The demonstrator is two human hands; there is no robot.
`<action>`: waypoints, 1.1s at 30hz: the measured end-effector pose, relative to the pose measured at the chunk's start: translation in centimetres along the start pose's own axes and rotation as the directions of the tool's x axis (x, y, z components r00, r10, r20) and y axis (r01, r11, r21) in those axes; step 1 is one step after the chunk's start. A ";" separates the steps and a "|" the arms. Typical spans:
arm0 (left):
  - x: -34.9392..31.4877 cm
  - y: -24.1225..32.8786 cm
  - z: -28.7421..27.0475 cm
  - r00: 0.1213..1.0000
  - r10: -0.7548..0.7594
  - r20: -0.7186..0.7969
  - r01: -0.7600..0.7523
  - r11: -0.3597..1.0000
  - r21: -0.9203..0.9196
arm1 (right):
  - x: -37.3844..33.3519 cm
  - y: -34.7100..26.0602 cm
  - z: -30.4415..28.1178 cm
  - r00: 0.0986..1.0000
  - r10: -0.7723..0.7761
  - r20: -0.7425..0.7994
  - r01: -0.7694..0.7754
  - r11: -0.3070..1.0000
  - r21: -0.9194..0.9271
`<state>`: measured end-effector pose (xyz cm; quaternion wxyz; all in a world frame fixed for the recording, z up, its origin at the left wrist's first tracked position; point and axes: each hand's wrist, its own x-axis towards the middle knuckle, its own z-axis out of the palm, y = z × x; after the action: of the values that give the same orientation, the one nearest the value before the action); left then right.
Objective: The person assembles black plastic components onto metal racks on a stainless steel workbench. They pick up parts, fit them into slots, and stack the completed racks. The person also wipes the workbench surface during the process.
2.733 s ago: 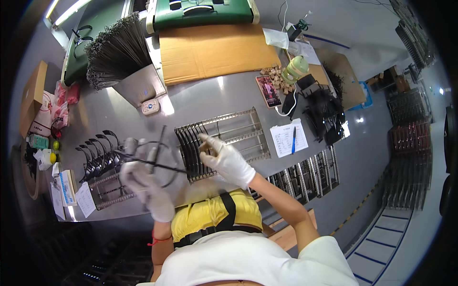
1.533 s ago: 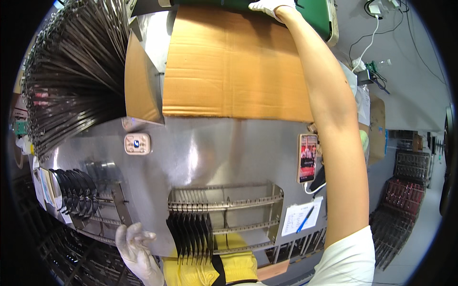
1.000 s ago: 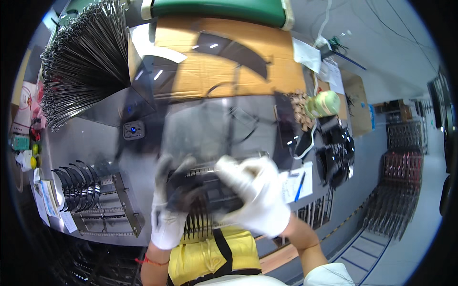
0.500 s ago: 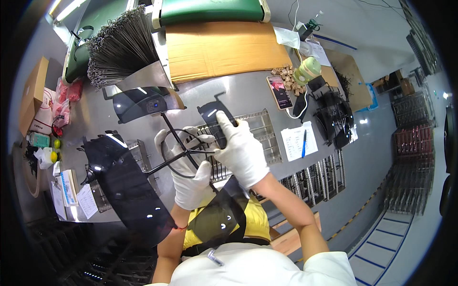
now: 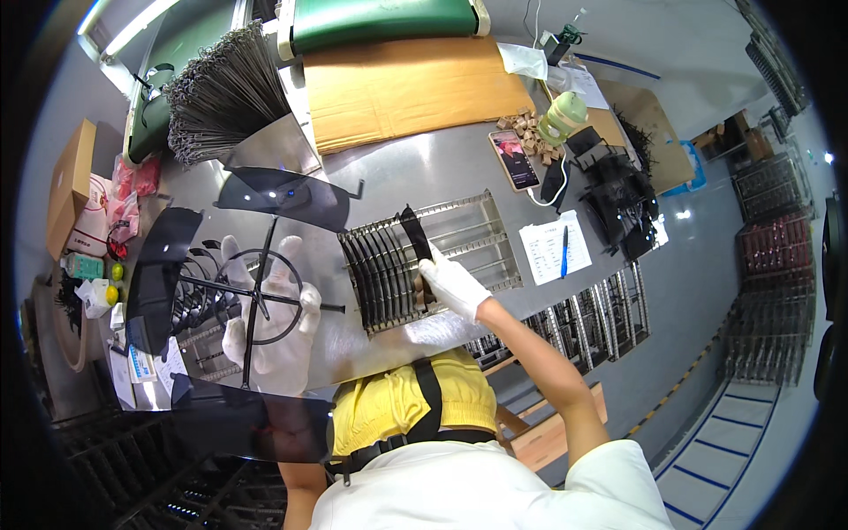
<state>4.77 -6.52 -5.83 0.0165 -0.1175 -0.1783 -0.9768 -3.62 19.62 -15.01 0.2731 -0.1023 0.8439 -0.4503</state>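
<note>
1. The left hand (image 5: 265,322), in a white glove, is spread flat and wide under a large sheet of clear, dark-tinted plastic film (image 5: 221,353). Nothing is pinched; the film is only supported on the open palm and fingers.

2. A black wire ring with crossed spokes (image 5: 259,296) is seen against the left palm. Whether it lies on top of the film or beneath it cannot be told.

3. The right hand (image 5: 450,283), also white-gloved, is closed around 1 narrow black strip (image 5: 413,243). The strip is held at its lower end and stands between the bars of a grey metal slotted rack (image 5: 442,252) on the steel worktable (image 5: 424,172).

4. Further black strips (image 5: 375,265) are seated upright in the left half of the rack, side by side; the right half shows bare bars.

5. Handling, judged: the strip appears thin, light and slightly flexible. A grip at 1 end, as shown, is suitable; the broad faces may mark easily.

6. Handling, judged: the film appears limp, slippery and easily creased. Support from below across a wide area is advised.

7. A bundle of thin grey wires (image 5: 221,97) and a flat brown cardboard sheet (image 5: 406,84) lie at the far side of the table.
</note>
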 end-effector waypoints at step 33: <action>-0.5 -1.0 -0.1 0.989 -0.124 -0.075 0.118 0.990 -0.080 | 1.2 1.5 1.6 0.987 0.158 0.017 -0.157 0.987 -0.038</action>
<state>5.16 -5.66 -6.41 -0.0401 -0.0678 -0.1474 -0.9859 -3.66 18.89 -17.40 0.3146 -0.0447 0.8547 -0.4105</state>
